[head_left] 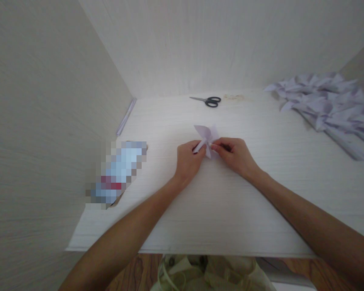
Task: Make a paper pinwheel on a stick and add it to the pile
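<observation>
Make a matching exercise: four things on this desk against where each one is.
Things:
1. scissors
2. folded paper piece
3. pile of folded papers
4. pen

Places:
A. along the left wall
B. between the left hand and right hand
C. far edge, middle
D. far right corner

Pairs: 1-C, 2-B, 3-D, 4-A

White wood-grain table (218, 210) set into a corner, enclosed by pale textured walls (42, 121) at left and behind, brown wooden floor (139, 275) glimpsed beneath the near edge, scene lit softly and evenly.
</observation>
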`<state>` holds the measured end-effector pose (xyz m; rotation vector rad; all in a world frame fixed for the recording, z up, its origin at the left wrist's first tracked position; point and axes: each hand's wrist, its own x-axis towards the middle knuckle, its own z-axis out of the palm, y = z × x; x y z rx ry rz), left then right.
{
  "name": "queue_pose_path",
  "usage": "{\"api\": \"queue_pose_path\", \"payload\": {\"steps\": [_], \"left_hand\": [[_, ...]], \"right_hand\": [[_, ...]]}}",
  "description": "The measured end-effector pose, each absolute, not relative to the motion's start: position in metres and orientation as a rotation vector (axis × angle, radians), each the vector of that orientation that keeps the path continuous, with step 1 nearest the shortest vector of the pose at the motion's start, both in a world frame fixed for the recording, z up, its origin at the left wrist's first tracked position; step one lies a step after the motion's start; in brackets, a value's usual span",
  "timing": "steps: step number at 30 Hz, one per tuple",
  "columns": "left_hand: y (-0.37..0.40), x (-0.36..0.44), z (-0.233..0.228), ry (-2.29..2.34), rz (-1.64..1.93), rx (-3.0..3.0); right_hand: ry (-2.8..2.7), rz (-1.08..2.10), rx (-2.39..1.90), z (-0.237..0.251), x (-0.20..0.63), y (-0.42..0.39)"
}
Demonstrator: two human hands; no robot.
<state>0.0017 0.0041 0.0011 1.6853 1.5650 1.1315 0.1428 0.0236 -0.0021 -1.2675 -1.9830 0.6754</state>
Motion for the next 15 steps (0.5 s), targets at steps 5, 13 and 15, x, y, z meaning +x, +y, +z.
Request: {"api": "queue_pose_path", "payload": {"steps": [5,13,15], "left_hand": [[0.003,0.001,-0.001,1.596,1.114,1.746],[0.002,0.003,-0.007,1.699,1.094,1.873],[0.001,0.003,-0.006,1.721,1.086,1.9]], "right_hand": [[-1.897,0.697,-1.309,-0.001,0.141,0.02],[-2.047,0.324,-1.329,-0.002,0.136,0.012],[-2.154,0.292,-1.34,-0.002,0.136,0.012]]}}
